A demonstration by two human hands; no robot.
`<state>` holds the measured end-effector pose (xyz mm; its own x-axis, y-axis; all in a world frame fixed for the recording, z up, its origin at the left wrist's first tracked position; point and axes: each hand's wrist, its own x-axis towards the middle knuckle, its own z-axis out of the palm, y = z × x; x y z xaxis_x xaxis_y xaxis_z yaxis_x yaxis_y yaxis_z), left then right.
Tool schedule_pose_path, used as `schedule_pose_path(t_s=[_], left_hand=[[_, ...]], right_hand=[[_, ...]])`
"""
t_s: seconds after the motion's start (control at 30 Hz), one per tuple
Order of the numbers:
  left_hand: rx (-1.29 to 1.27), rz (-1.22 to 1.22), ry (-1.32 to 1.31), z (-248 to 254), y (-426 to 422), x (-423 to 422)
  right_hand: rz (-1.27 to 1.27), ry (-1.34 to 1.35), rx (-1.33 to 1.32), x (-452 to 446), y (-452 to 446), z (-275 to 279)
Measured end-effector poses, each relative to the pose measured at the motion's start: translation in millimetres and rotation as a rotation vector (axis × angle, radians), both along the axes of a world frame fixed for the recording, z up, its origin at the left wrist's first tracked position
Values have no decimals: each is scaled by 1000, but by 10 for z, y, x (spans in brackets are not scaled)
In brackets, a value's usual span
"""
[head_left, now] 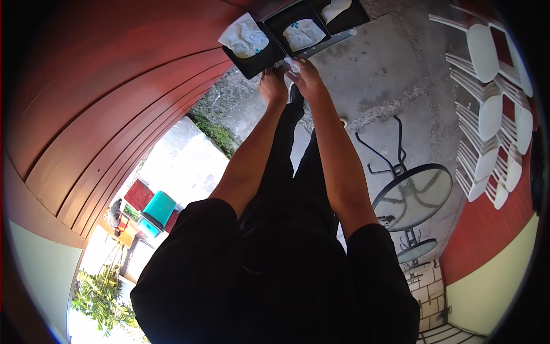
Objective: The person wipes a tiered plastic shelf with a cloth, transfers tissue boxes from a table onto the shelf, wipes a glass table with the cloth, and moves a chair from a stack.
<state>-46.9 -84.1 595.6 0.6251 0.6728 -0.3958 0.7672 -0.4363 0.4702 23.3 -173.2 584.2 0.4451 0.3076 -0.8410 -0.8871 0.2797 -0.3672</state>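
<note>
At the top of the view, a row of black square containers hangs over the concrete floor. Crumpled white sheets with small teal marks, one in the left container (245, 37) and one in the middle container (303, 35), lie inside. My left hand (272, 87) is closed at the near edge of the left container; its fingertips are partly hidden. Just beside it, my right hand (307, 76) has its fingers closed around a small crumpled white piece (294, 65), which looks like paper or cloth. A third container (349, 20) on the right holds another white piece.
Red plank wall (143, 74) runs along my left. Stacked white chairs (487, 114) stand on the right by a red and cream wall. A round glass table (413, 196) with dark legs is nearer. A teal bin (159, 207) and a plant (106, 295) are outside at lower left.
</note>
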Motion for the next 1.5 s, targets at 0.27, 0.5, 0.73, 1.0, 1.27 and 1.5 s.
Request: schedule_pose_path(t_s=[0.27,0.5,0.73,1.0,1.27,1.5], left_hand=[[89,-61,44,52,-40,89],[74,-64,-64,-50,6,19],[68,-152,-75,-23,75,-95],[129,-267,-128,152,154,-409],[-86,-725,232,223,186,-723],[-135,-1249,219,285,-375,-748]], right_hand=[[86,11,-255,133,96,312],[251,-151,-420,87,44,264],[324,-492,-592,-187,-39,-190],[489,-434,-533,-955,-561,-40],[677,-380,-927,-2474,-2157,336],[244,-94,-1025,-3443,-3123,626]])
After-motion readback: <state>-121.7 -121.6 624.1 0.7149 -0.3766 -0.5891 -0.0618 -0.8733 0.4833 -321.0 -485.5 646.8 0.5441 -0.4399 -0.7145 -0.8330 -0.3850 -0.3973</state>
